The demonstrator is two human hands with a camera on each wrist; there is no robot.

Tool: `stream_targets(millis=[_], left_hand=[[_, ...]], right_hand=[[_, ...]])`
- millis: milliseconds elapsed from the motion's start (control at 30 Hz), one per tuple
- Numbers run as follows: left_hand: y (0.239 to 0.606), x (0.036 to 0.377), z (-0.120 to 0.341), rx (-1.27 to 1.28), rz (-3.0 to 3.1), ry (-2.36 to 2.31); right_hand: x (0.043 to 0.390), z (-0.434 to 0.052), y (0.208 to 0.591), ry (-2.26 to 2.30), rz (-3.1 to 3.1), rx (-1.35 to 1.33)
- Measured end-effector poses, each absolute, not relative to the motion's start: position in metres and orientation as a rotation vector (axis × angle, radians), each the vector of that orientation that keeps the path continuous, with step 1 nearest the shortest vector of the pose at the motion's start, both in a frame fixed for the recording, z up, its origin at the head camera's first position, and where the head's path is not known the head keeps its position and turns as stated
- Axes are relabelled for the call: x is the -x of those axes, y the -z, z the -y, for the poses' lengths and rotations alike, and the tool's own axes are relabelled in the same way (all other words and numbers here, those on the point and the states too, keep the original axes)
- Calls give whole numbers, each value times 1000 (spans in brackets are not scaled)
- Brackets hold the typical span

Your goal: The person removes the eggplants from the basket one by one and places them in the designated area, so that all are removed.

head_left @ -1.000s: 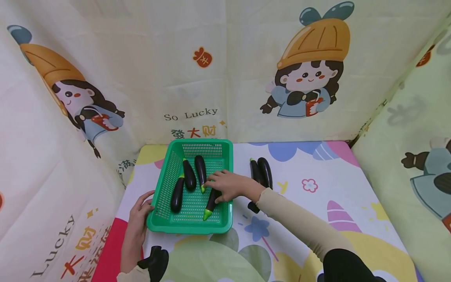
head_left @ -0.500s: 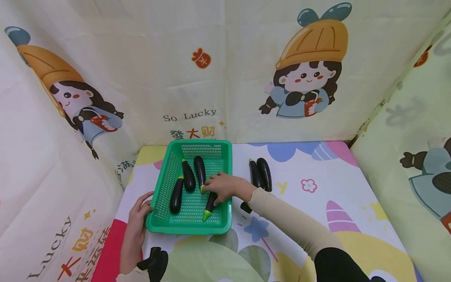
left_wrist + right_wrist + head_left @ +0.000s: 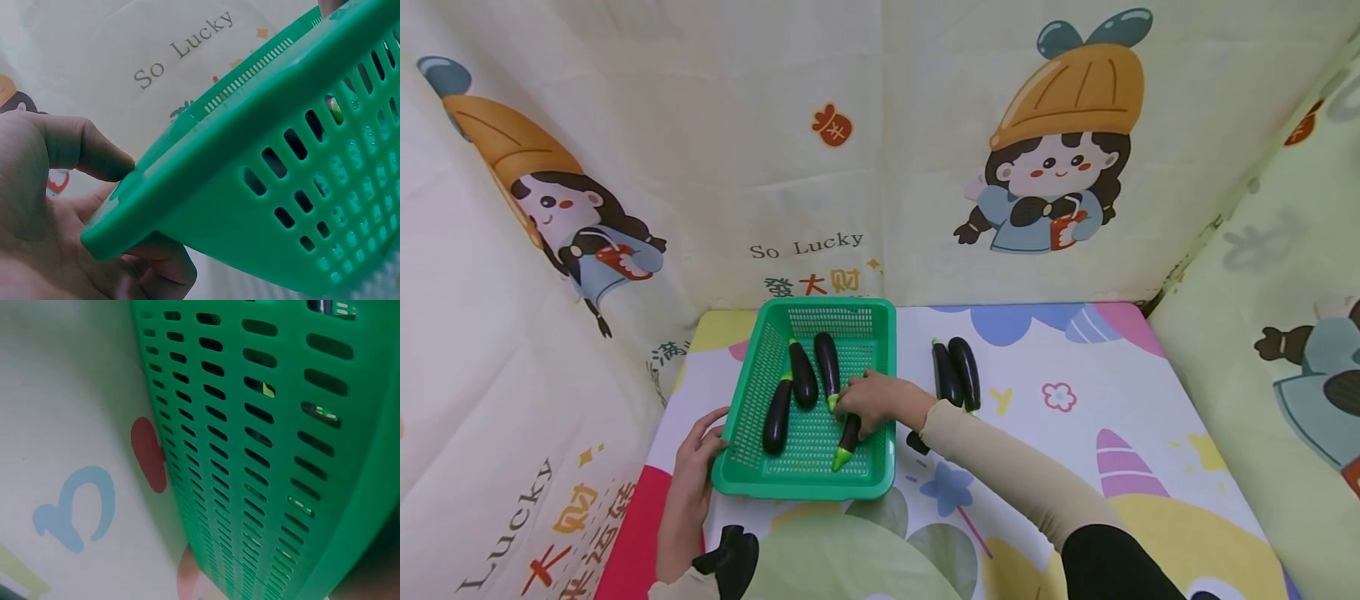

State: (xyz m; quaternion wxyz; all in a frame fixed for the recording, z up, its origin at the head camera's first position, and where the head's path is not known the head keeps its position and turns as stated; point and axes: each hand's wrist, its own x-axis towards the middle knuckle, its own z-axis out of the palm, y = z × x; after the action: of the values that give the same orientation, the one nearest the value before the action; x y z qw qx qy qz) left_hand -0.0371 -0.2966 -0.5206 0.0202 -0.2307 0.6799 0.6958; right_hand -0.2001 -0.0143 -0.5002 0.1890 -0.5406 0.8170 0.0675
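Note:
A green plastic basket (image 3: 805, 487) with slotted walls stands on the table, several dark purple eggplants inside it. My left hand (image 3: 692, 467) holds the basket's left rim. In the left wrist view the thumb (image 3: 94, 150) lies on top of the rim and curled fingers sit beneath it. Reaching over the right wall, my right hand (image 3: 874, 402) grips an eggplant (image 3: 850, 435) whose green tip points toward me. Another eggplant (image 3: 827, 362) lies with its green end right at those fingers. The basket wall (image 3: 237, 437) hides nearly all of the right hand in the right wrist view.
Two more eggplants (image 3: 964, 367) lie side by side on the patterned tabletop (image 3: 1022, 450), right of the basket. Another eggplant (image 3: 777, 417) rests along the basket's left side. Printed cloth walls (image 3: 925, 167) enclose the table's back and sides.
My right forearm has shifted a little left, and the fingers have curled further around the eggplant. The left hand and basket have stayed put.

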Motion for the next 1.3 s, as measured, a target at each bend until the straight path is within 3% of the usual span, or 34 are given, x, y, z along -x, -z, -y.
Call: stream_targets(millis=[667, 1300], left_hand=[[521, 38, 298, 717, -2106, -2141], [520, 38, 298, 734, -2095, -2134]], right_hand=[[197, 18, 500, -224, -2301, 1521], [192, 14, 490, -303, -2500, 1834]])
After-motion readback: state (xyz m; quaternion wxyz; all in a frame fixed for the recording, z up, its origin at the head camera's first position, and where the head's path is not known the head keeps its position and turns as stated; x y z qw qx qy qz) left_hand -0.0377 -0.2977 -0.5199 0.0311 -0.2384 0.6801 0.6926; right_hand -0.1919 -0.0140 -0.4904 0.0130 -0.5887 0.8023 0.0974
